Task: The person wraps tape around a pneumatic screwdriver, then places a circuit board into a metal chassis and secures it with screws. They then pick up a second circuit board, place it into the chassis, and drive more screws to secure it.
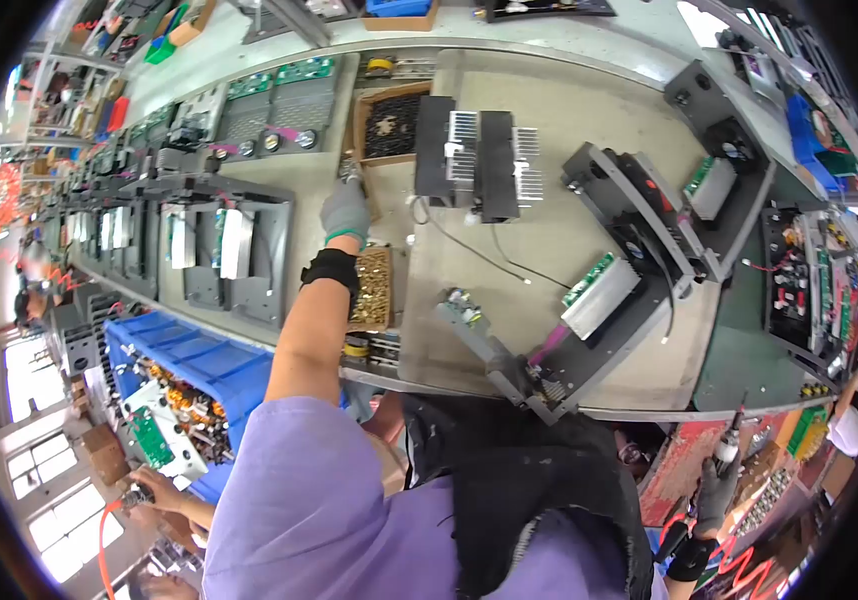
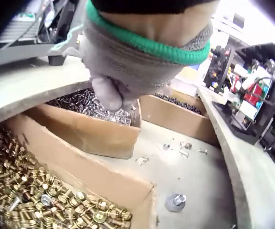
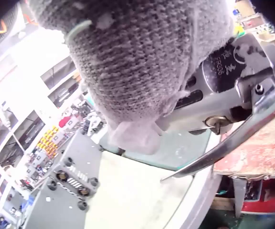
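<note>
My left hand point(image 1: 346, 213), in a grey knit glove with a green cuff, reaches down over a cardboard bin of silver screws point(image 2: 87, 106). In the left wrist view its thumb point(image 2: 105, 93) points down at these screws; the other fingers are mostly hidden, and I cannot tell whether they pinch a screw. Off to the right, past the table's front edge, my gloved right hand point(image 1: 714, 497) grips an air screwdriver point(image 1: 726, 452) with its bit pointing up in the head view. In the right wrist view the screwdriver's metal lever point(image 3: 223, 145) sticks out beside the glove.
A bin of brass-coloured bolts point(image 1: 370, 290) lies nearer me, and a bin of black screws point(image 1: 390, 125) farther off. Two black heatsink units point(image 1: 497, 165) stand on the table point(image 1: 589, 100). Grey metal frames point(image 1: 639, 320) with boards and fans occupy the right side.
</note>
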Action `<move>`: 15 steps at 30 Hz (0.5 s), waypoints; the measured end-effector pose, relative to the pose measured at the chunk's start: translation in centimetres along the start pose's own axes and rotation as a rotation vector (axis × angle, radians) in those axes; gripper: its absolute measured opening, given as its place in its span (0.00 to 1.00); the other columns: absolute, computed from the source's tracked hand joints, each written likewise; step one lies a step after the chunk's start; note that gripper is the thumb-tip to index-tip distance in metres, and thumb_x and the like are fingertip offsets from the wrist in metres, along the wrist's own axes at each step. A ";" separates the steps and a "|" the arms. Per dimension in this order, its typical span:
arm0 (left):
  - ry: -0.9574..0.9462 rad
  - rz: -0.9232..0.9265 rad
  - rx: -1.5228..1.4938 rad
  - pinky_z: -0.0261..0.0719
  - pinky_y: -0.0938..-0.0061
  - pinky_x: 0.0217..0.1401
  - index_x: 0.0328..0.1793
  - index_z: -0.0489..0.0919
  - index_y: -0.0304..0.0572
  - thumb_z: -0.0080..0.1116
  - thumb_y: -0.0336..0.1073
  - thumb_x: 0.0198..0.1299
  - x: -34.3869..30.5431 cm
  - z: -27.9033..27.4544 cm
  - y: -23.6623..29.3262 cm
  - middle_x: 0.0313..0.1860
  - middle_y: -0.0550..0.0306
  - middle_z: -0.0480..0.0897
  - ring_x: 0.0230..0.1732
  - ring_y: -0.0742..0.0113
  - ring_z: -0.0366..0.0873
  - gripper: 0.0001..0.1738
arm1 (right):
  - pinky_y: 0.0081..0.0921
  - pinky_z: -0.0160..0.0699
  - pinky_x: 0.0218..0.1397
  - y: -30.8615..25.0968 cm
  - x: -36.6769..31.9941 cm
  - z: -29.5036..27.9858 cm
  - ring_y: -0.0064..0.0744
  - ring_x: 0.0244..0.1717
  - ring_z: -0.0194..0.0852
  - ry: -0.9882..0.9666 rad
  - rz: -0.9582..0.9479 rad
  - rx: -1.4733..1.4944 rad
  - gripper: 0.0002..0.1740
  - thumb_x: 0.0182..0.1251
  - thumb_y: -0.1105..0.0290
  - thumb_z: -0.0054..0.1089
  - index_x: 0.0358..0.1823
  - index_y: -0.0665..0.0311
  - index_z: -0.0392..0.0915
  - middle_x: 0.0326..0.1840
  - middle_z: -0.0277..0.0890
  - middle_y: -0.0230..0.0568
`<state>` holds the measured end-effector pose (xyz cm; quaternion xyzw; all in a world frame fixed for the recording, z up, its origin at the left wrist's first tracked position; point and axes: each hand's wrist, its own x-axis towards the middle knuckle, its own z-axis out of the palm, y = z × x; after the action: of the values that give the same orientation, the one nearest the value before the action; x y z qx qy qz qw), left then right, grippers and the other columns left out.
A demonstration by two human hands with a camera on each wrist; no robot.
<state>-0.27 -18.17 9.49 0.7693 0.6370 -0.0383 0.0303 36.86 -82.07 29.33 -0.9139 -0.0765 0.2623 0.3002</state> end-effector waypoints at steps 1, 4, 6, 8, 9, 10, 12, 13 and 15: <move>-0.007 0.016 -0.032 0.79 0.53 0.50 0.44 0.83 0.47 0.50 0.37 0.63 0.3 0.8 0.4 0.43 0.46 0.85 0.48 0.44 0.82 0.11 | 0.21 0.70 0.44 -1.3 0.0 -0.3 0.21 0.42 0.66 -0.036 -0.009 0.028 0.31 0.63 0.79 0.57 0.68 0.69 0.62 0.47 0.71 0.32; -0.059 -0.067 -0.083 0.79 0.52 0.50 0.44 0.83 0.48 0.50 0.38 0.63 1.2 2.1 0.1 0.44 0.46 0.85 0.47 0.43 0.82 0.11 | 0.20 0.71 0.44 -6.0 -0.8 0.9 0.20 0.40 0.68 -0.002 -0.087 -0.060 0.27 0.61 0.78 0.59 0.63 0.68 0.67 0.43 0.72 0.31; -0.109 -0.023 -0.023 0.80 0.53 0.48 0.47 0.84 0.49 0.51 0.38 0.63 1.0 0.3 -0.4 0.44 0.47 0.85 0.45 0.43 0.83 0.13 | 0.22 0.72 0.43 -8.7 -1.2 1.4 0.22 0.40 0.69 -0.036 -0.157 -0.103 0.28 0.60 0.77 0.60 0.63 0.68 0.67 0.43 0.73 0.33; -0.077 -0.033 -0.117 0.80 0.53 0.47 0.49 0.84 0.51 0.52 0.38 0.62 0.6 -1.0 -0.8 0.45 0.47 0.85 0.45 0.42 0.83 0.13 | 0.22 0.73 0.44 -9.7 -1.2 1.7 0.22 0.40 0.70 -0.028 -0.198 -0.129 0.29 0.59 0.76 0.61 0.64 0.68 0.66 0.44 0.74 0.34; -0.049 -0.045 -0.204 0.80 0.53 0.46 0.50 0.84 0.52 0.53 0.37 0.60 0.3 -1.4 -1.2 0.45 0.47 0.85 0.45 0.42 0.83 0.14 | 0.22 0.73 0.45 -10.2 -1.3 1.9 0.23 0.41 0.71 -0.026 -0.235 -0.156 0.31 0.59 0.76 0.61 0.65 0.68 0.66 0.45 0.74 0.34; 0.034 -0.050 -0.399 0.81 0.62 0.40 0.51 0.84 0.48 0.56 0.35 0.60 -0.1 -1.2 -1.9 0.42 0.49 0.86 0.39 0.51 0.84 0.14 | 0.22 0.73 0.47 -11.3 -1.4 2.1 0.23 0.43 0.72 -0.062 -0.232 -0.129 0.32 0.60 0.73 0.64 0.67 0.69 0.65 0.46 0.75 0.36; 0.022 -0.250 -1.291 0.77 0.74 0.33 0.52 0.83 0.44 0.57 0.32 0.61 -2.0 -3.2 -1.7 0.35 0.58 0.84 0.30 0.68 0.80 0.13 | 0.23 0.73 0.48 -12.9 -1.4 3.2 0.24 0.43 0.72 -0.089 -0.317 -0.080 0.33 0.61 0.70 0.66 0.67 0.69 0.64 0.46 0.75 0.36; -0.032 -0.232 -1.456 0.71 0.82 0.29 0.53 0.81 0.40 0.56 0.32 0.64 -4.6 -7.4 -0.5 0.31 0.66 0.79 0.27 0.79 0.71 0.12 | 0.24 0.73 0.48 -14.1 -1.4 4.1 0.24 0.43 0.72 -0.113 -0.394 -0.034 0.34 0.62 0.66 0.68 0.67 0.69 0.64 0.46 0.75 0.36; -0.108 -0.219 -1.566 0.69 0.84 0.27 0.53 0.79 0.37 0.55 0.37 0.69 -9.1 -13.0 2.4 0.30 0.65 0.79 0.25 0.79 0.72 0.14 | 0.24 0.72 0.47 -17.3 -1.5 5.8 0.23 0.42 0.70 -0.226 -0.403 0.018 0.37 0.63 0.55 0.68 0.66 0.70 0.64 0.45 0.74 0.35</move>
<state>0.71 -26.32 23.29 0.4545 0.5483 0.3808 0.5897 32.89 -65.63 36.21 -0.8423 -0.2883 0.2984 0.3441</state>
